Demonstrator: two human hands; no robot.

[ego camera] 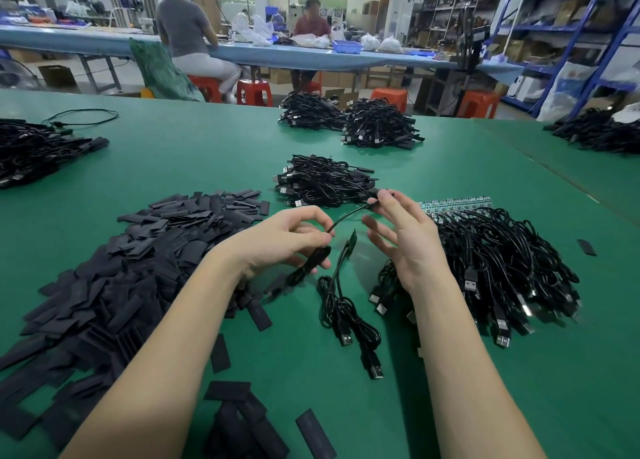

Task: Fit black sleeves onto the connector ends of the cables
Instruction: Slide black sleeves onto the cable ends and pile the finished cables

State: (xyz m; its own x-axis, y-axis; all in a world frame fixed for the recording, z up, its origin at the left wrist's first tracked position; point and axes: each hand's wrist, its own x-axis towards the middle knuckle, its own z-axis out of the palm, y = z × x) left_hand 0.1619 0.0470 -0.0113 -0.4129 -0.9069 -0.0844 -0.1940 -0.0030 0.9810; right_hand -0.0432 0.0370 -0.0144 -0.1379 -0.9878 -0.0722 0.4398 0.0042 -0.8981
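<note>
Both hands are up over the green bench (433, 372), working one thin black cable (349, 215) strung between them. The left hand (287, 240) has its grip closed, thumb and forefinger pinching the cable, with what looks like a sleeved end (313, 263) hanging just below those fingers. The right hand (401, 233) pinches the same cable at its far tip with thumb and forefinger, the other fingers spread loose. Directly below the two grips a loose cable (341, 306) lies coiled, its bare little board end (350, 245) poking up between the hands. This stuff looks feather-light and floppy; I'd hold the cable close behind the connector so it won't whip, and squeeze a flat sleeve by its edges to open it. The sleeves look soft and thin, probably a bit slick. Counting: one heap of sleeves (138, 261) left of the left grip, far too many to number, plus several strays near the forearms. One bundle of unfinished cables (502, 268) sits right of the right grip, one done-looking pile (322, 181) beyond both, and four more piles further off.
</note>
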